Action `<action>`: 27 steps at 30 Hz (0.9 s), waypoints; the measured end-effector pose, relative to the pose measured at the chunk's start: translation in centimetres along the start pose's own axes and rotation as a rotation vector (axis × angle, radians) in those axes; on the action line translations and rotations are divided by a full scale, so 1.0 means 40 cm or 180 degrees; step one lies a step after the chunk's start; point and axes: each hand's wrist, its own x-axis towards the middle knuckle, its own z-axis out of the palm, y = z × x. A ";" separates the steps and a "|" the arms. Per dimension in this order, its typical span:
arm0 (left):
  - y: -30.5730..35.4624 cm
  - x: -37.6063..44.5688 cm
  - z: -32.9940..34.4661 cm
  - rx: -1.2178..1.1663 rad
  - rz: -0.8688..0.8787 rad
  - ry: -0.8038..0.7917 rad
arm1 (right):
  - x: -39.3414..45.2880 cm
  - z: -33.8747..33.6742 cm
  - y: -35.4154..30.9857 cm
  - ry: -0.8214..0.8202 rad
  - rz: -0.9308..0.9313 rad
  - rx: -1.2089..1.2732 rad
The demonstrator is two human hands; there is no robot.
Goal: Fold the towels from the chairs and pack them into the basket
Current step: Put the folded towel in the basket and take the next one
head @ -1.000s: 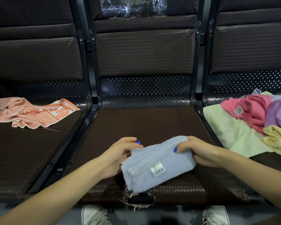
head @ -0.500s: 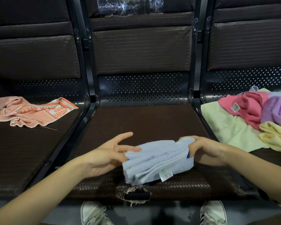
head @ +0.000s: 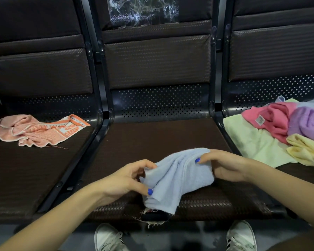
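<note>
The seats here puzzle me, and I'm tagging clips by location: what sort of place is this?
Probably a public waiting area, not a home. The linked chairs share one dark metal frame with perforated panels, the middle seat's front edge is torn, and loose towels are heaped on the right-hand seat.

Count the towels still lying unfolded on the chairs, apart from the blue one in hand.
5 visible: an orange patterned towel on the left chair; pale green, pink, purple and yellow towels piled on the right chair. More may be hidden beneath.
</note>
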 end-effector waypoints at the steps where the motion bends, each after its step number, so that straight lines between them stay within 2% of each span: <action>1: 0.003 0.001 0.005 0.0223 0.0087 0.0063 | 0.007 -0.001 0.001 0.0086 0.0023 -0.0030; 3: 0.003 0.006 0.014 0.0247 0.0256 0.0192 | 0.020 0.003 0.003 0.0309 0.0053 -0.0075; 6: 0.002 0.020 0.029 -0.0306 0.0311 0.0421 | 0.035 0.012 0.006 0.0543 0.0055 -0.0183; 10: -0.019 0.043 0.024 0.0489 0.0454 0.1022 | 0.049 0.020 0.007 0.0723 0.0064 -0.0222; 15: -0.033 0.032 0.024 0.2429 0.1246 0.0914 | 0.070 0.024 0.010 0.0966 0.0201 -0.0206; 20: -0.041 0.026 0.056 0.3063 0.0875 0.0208 | 0.090 0.020 0.013 0.1124 0.0323 -0.0120; 22: -0.063 0.029 0.072 0.3324 0.0777 0.0327 | 0.094 0.019 0.014 0.1143 0.0358 -0.0151; 27: -0.101 0.051 0.100 0.3026 0.1273 0.1007 | 0.093 0.025 0.007 0.1171 0.0376 -0.0203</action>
